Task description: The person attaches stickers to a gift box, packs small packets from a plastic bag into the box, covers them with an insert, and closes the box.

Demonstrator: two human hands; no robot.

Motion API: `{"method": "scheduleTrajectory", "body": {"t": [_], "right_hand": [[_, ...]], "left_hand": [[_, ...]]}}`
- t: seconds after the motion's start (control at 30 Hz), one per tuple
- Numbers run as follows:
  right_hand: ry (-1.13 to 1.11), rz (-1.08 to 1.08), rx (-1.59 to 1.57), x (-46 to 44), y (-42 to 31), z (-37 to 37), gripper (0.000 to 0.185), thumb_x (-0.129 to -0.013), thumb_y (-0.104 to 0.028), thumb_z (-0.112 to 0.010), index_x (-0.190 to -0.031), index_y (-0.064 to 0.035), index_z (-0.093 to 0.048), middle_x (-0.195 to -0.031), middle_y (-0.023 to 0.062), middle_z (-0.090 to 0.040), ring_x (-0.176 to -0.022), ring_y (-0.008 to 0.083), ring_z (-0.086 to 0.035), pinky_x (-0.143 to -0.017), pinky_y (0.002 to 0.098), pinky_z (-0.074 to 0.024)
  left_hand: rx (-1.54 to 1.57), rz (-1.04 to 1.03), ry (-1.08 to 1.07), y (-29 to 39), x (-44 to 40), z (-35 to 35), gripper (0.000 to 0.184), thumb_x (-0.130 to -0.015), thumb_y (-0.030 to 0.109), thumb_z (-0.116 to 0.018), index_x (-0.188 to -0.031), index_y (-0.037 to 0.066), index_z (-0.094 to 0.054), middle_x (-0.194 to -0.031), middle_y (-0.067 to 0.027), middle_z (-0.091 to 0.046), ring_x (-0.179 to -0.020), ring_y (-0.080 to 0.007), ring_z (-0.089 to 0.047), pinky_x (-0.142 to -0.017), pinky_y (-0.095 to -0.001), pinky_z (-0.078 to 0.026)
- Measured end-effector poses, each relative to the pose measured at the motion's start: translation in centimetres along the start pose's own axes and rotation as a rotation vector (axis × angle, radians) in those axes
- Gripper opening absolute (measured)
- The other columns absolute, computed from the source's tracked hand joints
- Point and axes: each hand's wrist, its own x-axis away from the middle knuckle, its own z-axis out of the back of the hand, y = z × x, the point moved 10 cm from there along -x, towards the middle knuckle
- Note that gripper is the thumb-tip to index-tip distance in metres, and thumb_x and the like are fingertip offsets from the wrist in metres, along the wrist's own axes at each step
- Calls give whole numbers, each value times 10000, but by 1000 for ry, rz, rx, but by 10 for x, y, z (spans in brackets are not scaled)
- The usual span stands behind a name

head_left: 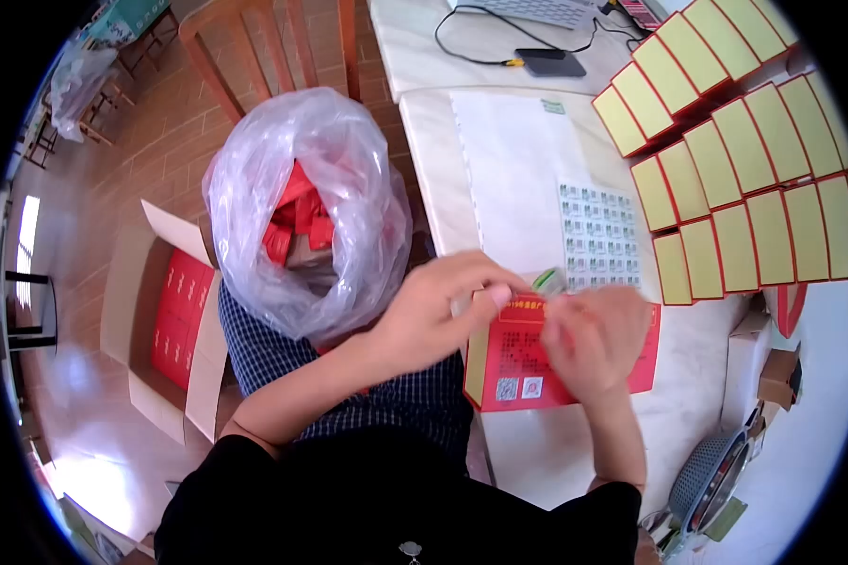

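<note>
My left hand (438, 306) is closed in a pinch at the upper edge of a red box (589, 363), which lies on the table with printed text and two square codes facing up. Over the same box my right hand (598, 339) is closed too, slightly blurred. Between the hands, a small clear and green piece (548, 280) shows, and its kind cannot be made out. Whatever the fingertips grip is hidden. Just beyond them lies a sheet of small green-printed stickers (598, 235), on a larger white sheet (509, 160).
Stacked red-edged yellow boxes (744, 141) line the table's right side. A clear plastic bag (349, 141) with red packets (301, 212) stands at my left, before a wooden chair (264, 42). An opened carton (122, 311) is on the floor. A phone (550, 63) and cable lie farther back.
</note>
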Motion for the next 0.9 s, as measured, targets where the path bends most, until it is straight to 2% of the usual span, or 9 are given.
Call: {"method": "scheduleTrajectory", "body": {"t": [0.17, 0.27, 0.3, 0.37, 0.4, 0.53, 0.7, 0.8, 0.9], "right_hand": [[-34, 10, 9, 27, -38, 3, 310, -639, -133, -785, -920, -101, -658, -967, 80, -601, -860, 243, -571, -733, 360, -466], [-37, -271, -158, 31, -17, 21, 387, -694, -136, -780, -1056, -81, -655, -1083, 138, -593, -943, 269, -565, -759, 358, -473], [-47, -302, -130, 34, -16, 25, 387, -694, -136, -780, -1056, -81, -655, -1083, 138, -593, -943, 269, -565, -759, 358, -473], [-36, -633, -406, 49, 11, 27, 389, -719, -83, -770, -1085, -77, -639, -1022, 131, -610, -910, 273, -578, -743, 341, -476], [-119, -725, -498, 59, 16, 22, 302, -745, -19, -736, -1031, -52, -645, -938, 111, -628, -867, 256, -596, -728, 322, -478], [-174, -872, -658, 87, 25, 17, 147, -780, 46, -665, -912, -12, -635, -863, 89, -626, -819, 224, -603, -709, 301, -476], [-156, -866, -659, 96, 31, 20, 109, -810, 40, -633, -904, -12, -610, -867, 95, -610, -822, 233, -598, -706, 298, -470], [-133, -848, -684, 94, 34, 21, 87, -832, 23, -615, -907, -11, -585, -864, 99, -595, -822, 230, -592, -703, 296, -466], [-146, -861, -624, 98, 39, 24, 76, -850, 2, -605, -913, -7, -565, -853, 100, -586, -802, 216, -586, -686, 293, -465]], "left_hand": [[51, -16, -7, 10, 30, -20, 196, -938, 169, -517, -987, 22, -638, -913, -122, -638, -860, -303, -602, -796, -361, -462], [43, 20, -13, 13, 34, -26, 204, -942, 174, -517, -969, 17, -645, -896, -121, -638, -859, -286, -606, -795, -363, -457], [49, 55, -28, 12, 35, -30, 204, -942, 172, -519, -961, 19, -652, -891, -120, -642, -854, -280, -608, -786, -363, -456], [50, 38, -67, 18, 37, -41, 194, -938, 159, -523, -961, 19, -655, -879, -118, -646, -851, -271, -610, -782, -361, -455], [-15, 6, -115, 24, 37, -46, 182, -936, 136, -520, -975, 32, -663, -872, -97, -653, -838, -248, -611, -787, -352, -435], [-147, -86, -146, 31, 39, -59, 177, -921, 105, -531, -1013, 67, -677, -876, -49, -659, -831, -201, -597, -791, -329, -374], [-253, -104, -189, 37, 43, -69, 195, -903, 91, -551, -1053, 75, -674, -857, -31, -655, -826, -175, -589, -818, -322, -351], [-262, -86, -229, 38, 44, -76, 231, -870, 88, -582, -1084, 75, -667, -912, -43, -647, -864, -196, -584, -848, -345, -358], [-446, -133, -174, 38, 45, -73, 287, -849, 72, -564, -1121, 58, -651, -1021, -80, -631, -990, -254, -572, -964, -412, -353]]}}
